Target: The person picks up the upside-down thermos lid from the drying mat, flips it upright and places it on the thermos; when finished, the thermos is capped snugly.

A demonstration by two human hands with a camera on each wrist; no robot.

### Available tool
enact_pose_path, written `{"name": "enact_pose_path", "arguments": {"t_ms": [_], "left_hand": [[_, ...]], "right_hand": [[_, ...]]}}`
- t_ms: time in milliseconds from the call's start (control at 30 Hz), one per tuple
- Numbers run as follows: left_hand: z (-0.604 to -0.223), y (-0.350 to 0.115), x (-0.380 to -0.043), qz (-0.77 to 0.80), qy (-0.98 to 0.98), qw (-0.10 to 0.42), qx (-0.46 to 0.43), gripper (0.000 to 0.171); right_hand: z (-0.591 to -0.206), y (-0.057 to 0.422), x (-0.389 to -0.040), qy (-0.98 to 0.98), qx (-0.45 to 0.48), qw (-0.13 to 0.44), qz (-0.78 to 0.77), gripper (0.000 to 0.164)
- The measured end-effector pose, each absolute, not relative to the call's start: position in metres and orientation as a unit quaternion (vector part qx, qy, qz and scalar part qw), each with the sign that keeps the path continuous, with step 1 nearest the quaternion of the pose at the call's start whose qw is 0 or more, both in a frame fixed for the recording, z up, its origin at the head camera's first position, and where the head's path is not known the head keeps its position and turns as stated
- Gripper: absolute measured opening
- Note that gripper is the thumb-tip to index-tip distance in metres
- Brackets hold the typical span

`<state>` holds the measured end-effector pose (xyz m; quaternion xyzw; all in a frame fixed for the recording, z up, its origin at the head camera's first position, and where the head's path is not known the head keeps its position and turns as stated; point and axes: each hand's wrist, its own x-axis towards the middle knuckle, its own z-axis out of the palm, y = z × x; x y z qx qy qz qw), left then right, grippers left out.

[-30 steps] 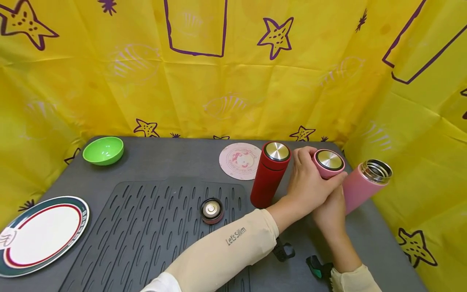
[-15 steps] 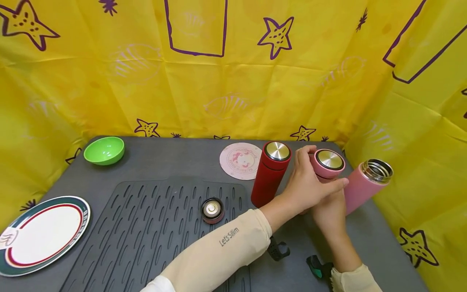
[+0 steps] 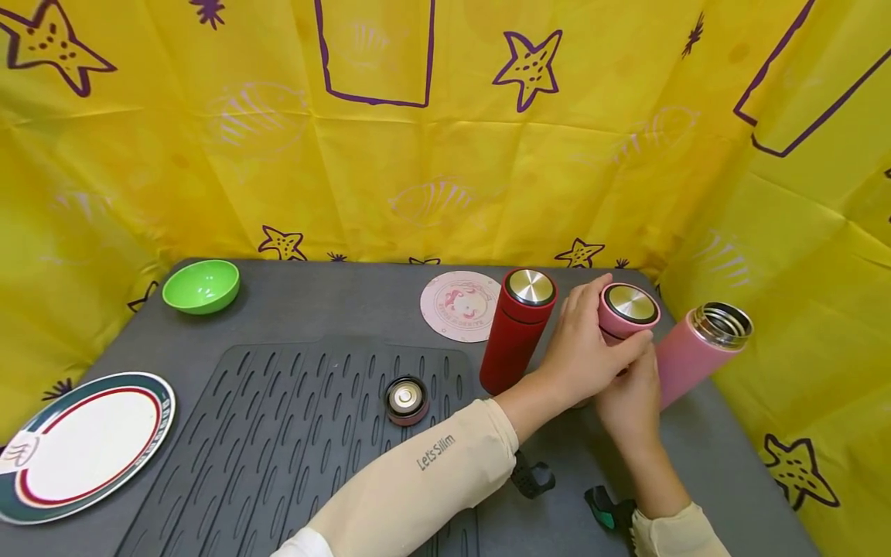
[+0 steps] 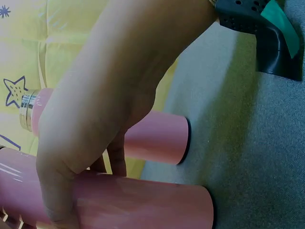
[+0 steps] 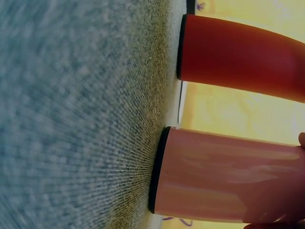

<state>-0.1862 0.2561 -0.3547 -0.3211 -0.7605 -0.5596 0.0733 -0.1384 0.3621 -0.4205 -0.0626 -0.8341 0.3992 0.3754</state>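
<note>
A pink thermos (image 3: 612, 336) with a silver-topped lid (image 3: 629, 303) stands upright between my hands. My left hand (image 3: 581, 340) reaches across and grips it just at the lid, thumb at the front. Lower down, my right hand (image 3: 629, 402) is wrapped round the body; in the left wrist view this right hand (image 4: 100, 124) has its thumb across the pink side. A second pink thermos (image 3: 689, 360), its steel mouth uncovered, stands close on the right. On the left is a red thermos (image 3: 515, 336) with its lid on; its lower part (image 5: 238, 57) shows in the right wrist view.
An upturned dark-pink lid (image 3: 406, 398) lies on the grey ridged mat (image 3: 278, 433). Behind it is a round pink coaster (image 3: 452, 309). To the left are a green bowl (image 3: 202, 288) and a rimmed oval plate (image 3: 90, 449). A yellow curtain (image 3: 418, 170) surrounds the table.
My left hand has shifted round the lid: its thumb straightened off the front, then came back against the thermos. The right hand stays on the body, and the other things stand as before.
</note>
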Motion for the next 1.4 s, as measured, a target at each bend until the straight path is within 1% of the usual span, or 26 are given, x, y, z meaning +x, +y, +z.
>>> {"name": "enact_pose_path", "arguments": {"t_ms": [100, 167, 233, 300, 433, 467, 633, 767, 833, 967, 1000, 1067, 1200, 1233, 1400], "left_hand": [[-0.355, 0.257, -0.186, -0.567, -0.759, 0.069, -0.314, 0.079], [-0.356, 0.260, -0.186, -0.573, -0.761, 0.071, -0.295, 0.083], [-0.356, 0.264, -0.185, -0.578, -0.764, 0.078, -0.274, 0.085], [-0.357, 0.266, -0.184, -0.580, -0.766, 0.089, -0.260, 0.084], [-0.357, 0.266, -0.182, -0.574, -0.765, 0.106, -0.272, 0.075], [-0.357, 0.265, -0.182, -0.570, -0.764, 0.107, -0.281, 0.074], [-0.358, 0.257, -0.181, -0.562, -0.760, 0.076, -0.319, 0.073], [-0.358, 0.254, -0.183, -0.574, -0.751, 0.053, -0.322, 0.073], [-0.357, 0.255, -0.183, -0.580, -0.750, 0.053, -0.313, 0.074], [-0.358, 0.262, -0.183, -0.586, -0.756, 0.070, -0.283, 0.084], [-0.358, 0.264, -0.183, -0.586, -0.758, 0.077, -0.276, 0.085], [-0.360, 0.267, -0.182, -0.585, -0.760, 0.095, -0.267, 0.085], [-0.364, 0.267, -0.181, -0.581, -0.758, 0.112, -0.275, 0.077], [-0.365, 0.266, -0.182, -0.583, -0.754, 0.110, -0.282, 0.076], [-0.367, 0.260, -0.182, -0.601, -0.733, 0.081, -0.310, 0.077]], "right_hand": [[-0.421, 0.362, -0.138, -0.832, -0.054, 0.385, 0.396, 0.045], [-0.421, 0.362, -0.138, -0.834, -0.044, 0.388, 0.390, 0.038], [-0.422, 0.364, -0.139, -0.835, -0.037, 0.387, 0.390, 0.036], [-0.422, 0.365, -0.140, -0.836, -0.035, 0.383, 0.392, 0.040], [-0.422, 0.366, -0.139, -0.836, -0.051, 0.372, 0.399, 0.062], [-0.422, 0.366, -0.139, -0.838, -0.056, 0.370, 0.398, 0.064], [-0.421, 0.364, -0.137, -0.844, -0.083, 0.360, 0.388, 0.056], [-0.422, 0.363, -0.136, -0.844, -0.091, 0.358, 0.388, 0.049], [-0.422, 0.363, -0.137, -0.842, -0.086, 0.365, 0.389, 0.047], [-0.423, 0.364, -0.139, -0.838, -0.049, 0.381, 0.388, 0.032], [-0.423, 0.364, -0.139, -0.837, -0.044, 0.381, 0.390, 0.031], [-0.423, 0.365, -0.139, -0.839, -0.040, 0.376, 0.392, 0.035], [-0.421, 0.364, -0.138, -0.843, -0.062, 0.355, 0.398, 0.058], [-0.421, 0.364, -0.137, -0.844, -0.067, 0.354, 0.397, 0.059], [-0.420, 0.361, -0.135, -0.846, -0.093, 0.357, 0.386, 0.044]]}}
